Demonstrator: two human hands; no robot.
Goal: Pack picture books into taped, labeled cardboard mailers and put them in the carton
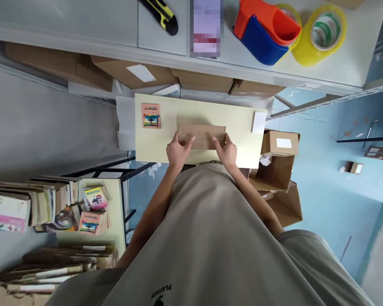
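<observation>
Head view: looked steeply down past the person's grey shirt onto a small pale yellow desk [236, 123].
Cardboard piece: a flat brown cardboard piece [201, 135] lay near the middle of the desk, long side running left to right.
Left hand: the left hand [178, 151] rested on the cardboard's near left corner, fingers spread flat on top and thumb at the edge, pressing rather than closed round it.
Right hand: the right hand [227, 151] sat at the near right corner in the same way, fingers laid open on the board.
Desk, left: a small colourful booklet [151, 115] lay apart from the cardboard.
Desk, right: a white slip [258, 122] sat at the edge.
Shelf above: a yellow-and-black utility knife [161, 15], a red-and-blue tape dispenser [263, 32] and a yellow tape roll [324, 34].
Lower left: stacked books [51, 208].
Floor, right: open cardboard boxes [277, 170] on blue flooring.
</observation>
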